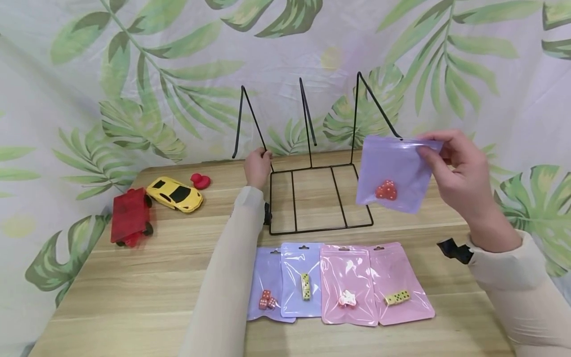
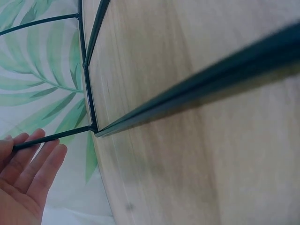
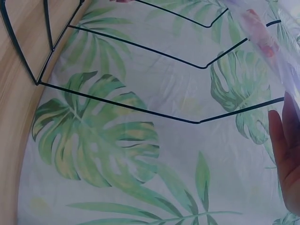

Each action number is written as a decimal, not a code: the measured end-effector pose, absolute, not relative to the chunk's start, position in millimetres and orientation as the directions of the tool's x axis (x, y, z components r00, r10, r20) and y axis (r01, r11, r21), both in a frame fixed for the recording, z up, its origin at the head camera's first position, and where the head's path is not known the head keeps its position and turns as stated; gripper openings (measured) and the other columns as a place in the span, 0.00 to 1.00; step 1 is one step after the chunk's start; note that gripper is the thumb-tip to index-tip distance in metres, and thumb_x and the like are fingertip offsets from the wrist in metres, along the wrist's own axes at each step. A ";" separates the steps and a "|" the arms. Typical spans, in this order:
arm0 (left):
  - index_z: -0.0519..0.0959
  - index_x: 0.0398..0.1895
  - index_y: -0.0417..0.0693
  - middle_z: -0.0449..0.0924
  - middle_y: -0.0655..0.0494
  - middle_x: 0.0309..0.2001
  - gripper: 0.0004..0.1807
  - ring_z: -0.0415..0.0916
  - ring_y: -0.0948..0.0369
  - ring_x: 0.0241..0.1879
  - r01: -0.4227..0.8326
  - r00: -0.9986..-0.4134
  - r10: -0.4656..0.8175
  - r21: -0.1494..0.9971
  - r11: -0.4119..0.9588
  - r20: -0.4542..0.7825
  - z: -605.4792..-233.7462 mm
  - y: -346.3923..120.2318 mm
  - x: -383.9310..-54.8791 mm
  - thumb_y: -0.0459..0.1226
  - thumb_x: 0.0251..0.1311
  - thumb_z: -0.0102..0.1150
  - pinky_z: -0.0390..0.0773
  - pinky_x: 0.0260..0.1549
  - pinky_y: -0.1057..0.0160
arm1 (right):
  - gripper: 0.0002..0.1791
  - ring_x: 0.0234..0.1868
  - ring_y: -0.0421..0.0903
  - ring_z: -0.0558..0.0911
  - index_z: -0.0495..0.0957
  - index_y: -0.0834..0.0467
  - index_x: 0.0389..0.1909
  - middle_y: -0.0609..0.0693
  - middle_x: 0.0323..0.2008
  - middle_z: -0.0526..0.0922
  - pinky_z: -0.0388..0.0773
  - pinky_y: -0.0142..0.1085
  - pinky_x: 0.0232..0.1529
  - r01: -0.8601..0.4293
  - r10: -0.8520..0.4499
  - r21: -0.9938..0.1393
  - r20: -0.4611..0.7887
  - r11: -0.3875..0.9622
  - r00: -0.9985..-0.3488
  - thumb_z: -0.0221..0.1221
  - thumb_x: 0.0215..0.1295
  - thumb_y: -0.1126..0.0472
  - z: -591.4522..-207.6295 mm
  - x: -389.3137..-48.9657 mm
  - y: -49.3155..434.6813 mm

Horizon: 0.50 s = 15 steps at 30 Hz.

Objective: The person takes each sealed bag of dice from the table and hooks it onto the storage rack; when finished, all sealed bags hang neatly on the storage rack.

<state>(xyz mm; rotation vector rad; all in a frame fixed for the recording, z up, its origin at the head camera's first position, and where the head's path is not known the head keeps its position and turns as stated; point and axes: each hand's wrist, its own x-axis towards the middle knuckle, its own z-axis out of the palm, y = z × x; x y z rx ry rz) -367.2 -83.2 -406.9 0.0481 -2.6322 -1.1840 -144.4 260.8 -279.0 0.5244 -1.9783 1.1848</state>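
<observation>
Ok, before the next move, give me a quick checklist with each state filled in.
1. Right hand grips the purple plastic bag holding red dice: ok.
2. Left hand holds the black wire rack: ok.
3. Bag's hole threaded on the rack's right prong: cannot tell; they overlap in the head view.
4. Middle prong and left prong bare: ok.
5. Four other plastic bags, purple and pink, clear of the rack: ok.

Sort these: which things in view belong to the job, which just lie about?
Job:
black wire rack, held by the left hand
raised purple pouch, in the right hand
probably the four laid-out pouches

Apparently lying about:
yellow toy car
red wheeled toy
small red toy
</observation>
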 end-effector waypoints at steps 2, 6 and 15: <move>0.84 0.44 0.40 0.87 0.46 0.42 0.16 0.79 0.48 0.37 0.075 -0.967 -0.132 0.739 0.670 0.218 -406.9 -84.0 -367.6 0.41 0.75 0.49 0.75 0.37 0.53 | 0.10 0.28 0.31 0.75 0.76 0.76 0.42 0.30 0.38 0.80 0.72 0.18 0.30 -0.663 0.028 -0.565 0.771 0.491 -0.637 0.57 0.59 0.83 -278.3 -145.8 260.5; 0.84 0.44 0.40 0.87 0.46 0.42 0.16 0.79 0.48 0.37 0.082 -0.966 -0.128 0.737 0.671 0.223 -406.8 -84.4 -367.1 0.41 0.75 0.49 0.75 0.38 0.52 | 0.10 0.28 0.31 0.76 0.76 0.76 0.44 0.29 0.39 0.80 0.73 0.18 0.31 -0.651 0.019 -0.573 0.757 0.498 -0.653 0.57 0.61 0.81 -277.2 -148.8 260.8; 0.84 0.45 0.41 0.87 0.47 0.43 0.15 0.79 0.48 0.38 0.080 -0.968 -0.121 0.727 0.682 0.221 -406.7 -82.9 -366.4 0.40 0.75 0.49 0.75 0.39 0.53 | 0.11 0.27 0.32 0.75 0.78 0.72 0.47 0.32 0.36 0.80 0.72 0.19 0.29 -0.608 0.020 -0.617 0.710 0.500 -0.704 0.58 0.64 0.77 -281.2 -162.8 261.6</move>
